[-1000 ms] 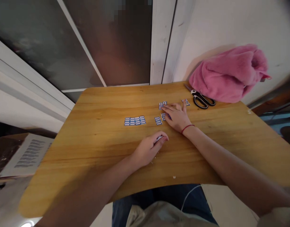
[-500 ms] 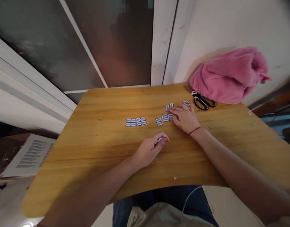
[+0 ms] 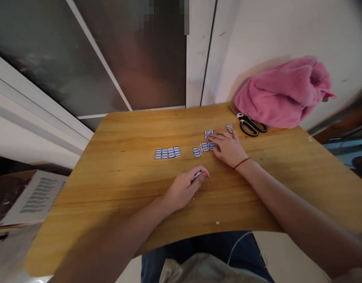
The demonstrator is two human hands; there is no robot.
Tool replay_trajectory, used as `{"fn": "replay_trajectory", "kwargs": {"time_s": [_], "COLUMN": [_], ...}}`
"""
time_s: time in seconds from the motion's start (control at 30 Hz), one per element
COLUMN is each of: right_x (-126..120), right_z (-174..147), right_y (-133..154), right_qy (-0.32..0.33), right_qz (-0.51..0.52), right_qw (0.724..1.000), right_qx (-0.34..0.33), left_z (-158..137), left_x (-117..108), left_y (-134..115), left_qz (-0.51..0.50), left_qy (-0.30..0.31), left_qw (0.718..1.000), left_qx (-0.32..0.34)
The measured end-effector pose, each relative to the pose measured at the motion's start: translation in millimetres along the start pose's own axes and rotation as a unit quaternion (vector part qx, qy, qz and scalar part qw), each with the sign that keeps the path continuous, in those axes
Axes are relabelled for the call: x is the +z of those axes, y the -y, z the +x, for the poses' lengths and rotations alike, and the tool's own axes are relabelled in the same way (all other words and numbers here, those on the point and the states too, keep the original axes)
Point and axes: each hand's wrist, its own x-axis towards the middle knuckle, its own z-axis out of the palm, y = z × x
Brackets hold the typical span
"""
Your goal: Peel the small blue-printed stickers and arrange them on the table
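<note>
My left hand is closed over the middle of the table, pinching a small white paper piece with a blue edge between thumb and fingers. My right hand lies with its fingers stretched out, the fingertips at a sheet of blue-bordered white labels. Just below its fingers is another cluster of labels, partly covered by the hand. A narrow label strip lies to the left of that. Farther left sits a larger label block. Beyond the right hand is one more label strip.
Black-handled scissors lie at the back right, against a pink plush cloth. Paper scraps dot the wooden table near its front edge. A cardboard box stands at the left, below the tabletop.
The view has shifted slightly. My right hand's fingers have slid a little over the labels; my left hand keeps its pinch on the paper piece.
</note>
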Motion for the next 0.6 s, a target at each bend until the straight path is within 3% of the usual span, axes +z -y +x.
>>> {"fn": "replay_trajectory", "kwargs": {"time_s": [0.6], "right_x": [0.0], "right_z": [2.4], "right_y": [-3.3], "right_qy": [0.04], "right_qz": [-0.026], "right_qw": [0.998], "right_qx": [-0.034], "left_z": [0.0], "left_x": [0.6], "left_y": [-0.2], "left_qz": [0.005], "left_qy": [0.003], "left_qw": [1.0], "left_qx": [-0.01]}}
